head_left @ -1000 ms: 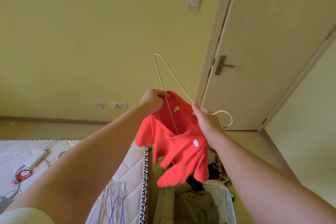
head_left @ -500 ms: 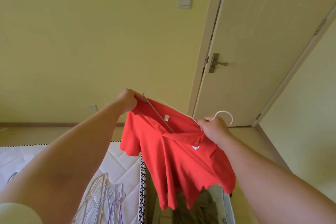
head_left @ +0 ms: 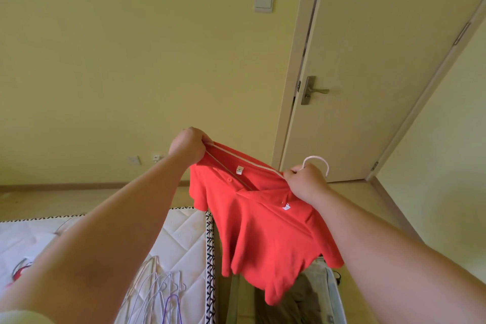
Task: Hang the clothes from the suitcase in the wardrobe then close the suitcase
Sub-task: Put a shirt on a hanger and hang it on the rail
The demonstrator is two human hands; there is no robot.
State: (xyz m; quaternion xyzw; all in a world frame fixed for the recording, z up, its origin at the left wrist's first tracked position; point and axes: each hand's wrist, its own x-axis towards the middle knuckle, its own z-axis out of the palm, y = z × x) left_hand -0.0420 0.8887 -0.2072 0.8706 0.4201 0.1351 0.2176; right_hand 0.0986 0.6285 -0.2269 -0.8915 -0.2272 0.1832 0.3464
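A red polo shirt [head_left: 263, 231] hangs in the air between my hands, in front of the wall. A white wire hanger [head_left: 317, 162] sits inside its neck, with the hook poking out behind my right hand. My left hand [head_left: 188, 146] pinches the shirt's left shoulder together with the hanger's end. My right hand [head_left: 306, 183] grips the collar and the hanger near the hook. Below the shirt lies the open suitcase [head_left: 332, 294] with dark olive clothing [head_left: 297, 302] in it. The wardrobe is out of view.
A white quilted mattress [head_left: 184, 239] lies at lower left with several spare wire hangers [head_left: 160, 294] on it. A closed door [head_left: 368, 73] with a lever handle stands at right, a light switch [head_left: 264, 0] on the yellow wall beside it.
The hanger has gone from sticking up above the shirt to lying inside its neck. The shirt has spread out flat between my hands, which have moved apart.
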